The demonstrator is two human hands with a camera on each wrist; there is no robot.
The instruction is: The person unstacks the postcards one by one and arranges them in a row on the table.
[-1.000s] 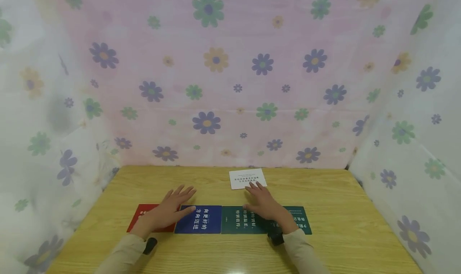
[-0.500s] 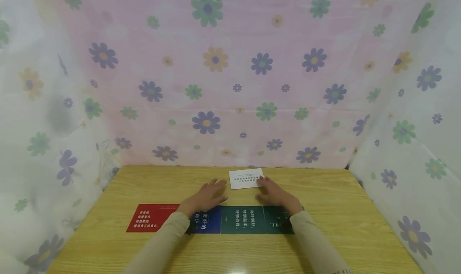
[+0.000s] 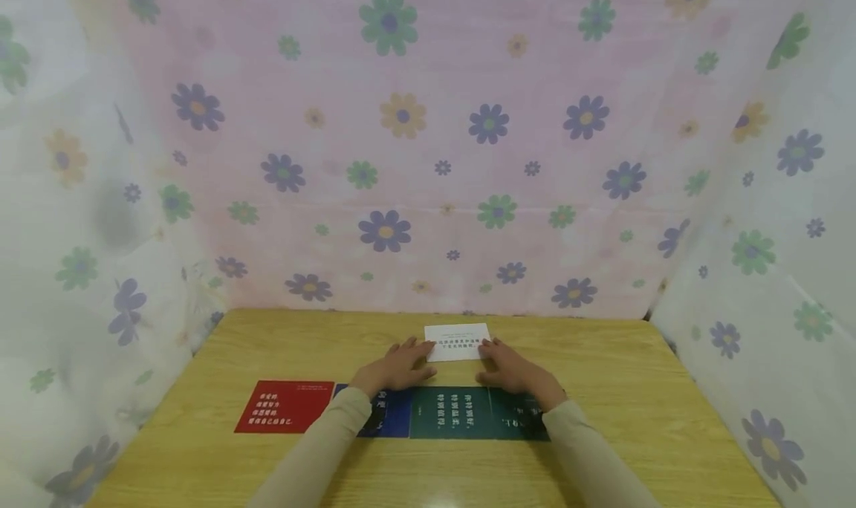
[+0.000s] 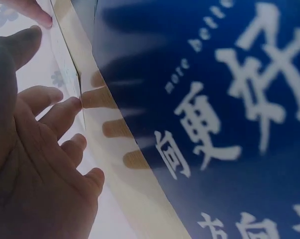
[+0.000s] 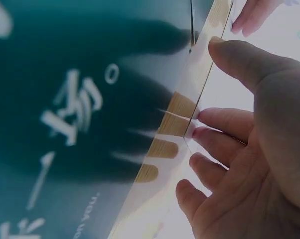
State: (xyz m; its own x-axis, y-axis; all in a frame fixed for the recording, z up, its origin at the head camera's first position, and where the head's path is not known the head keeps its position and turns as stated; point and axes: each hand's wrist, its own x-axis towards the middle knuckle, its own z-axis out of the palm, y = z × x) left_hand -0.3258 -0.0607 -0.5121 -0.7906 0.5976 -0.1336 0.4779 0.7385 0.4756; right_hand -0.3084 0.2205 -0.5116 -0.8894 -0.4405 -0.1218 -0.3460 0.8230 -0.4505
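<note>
A white card [image 3: 458,333] with printed writing lies on the table beyond a row of coloured cards. At its left edge are the fingertips of my left hand [image 3: 396,367], palm down with relaxed fingers. The fingers of my right hand [image 3: 513,368] touch the opposite edge, and its thumb points inward. Below the left hand lies a blue card [image 4: 205,114], partly covered by that forearm in the head view. Two green cards [image 3: 448,428] lie side by side, the right one [image 5: 55,94] partly hidden under the right wrist.
A red card [image 3: 284,406] forms the left end of the row. The wooden table [image 3: 428,474] is enclosed by a flowered pink curtain [image 3: 428,137] behind and pale flowered sheets at both sides.
My left hand has moved right from over the red and blue cards to the white card's left edge. The right hand has shifted to its right edge. The card sits slightly nearer to me.
</note>
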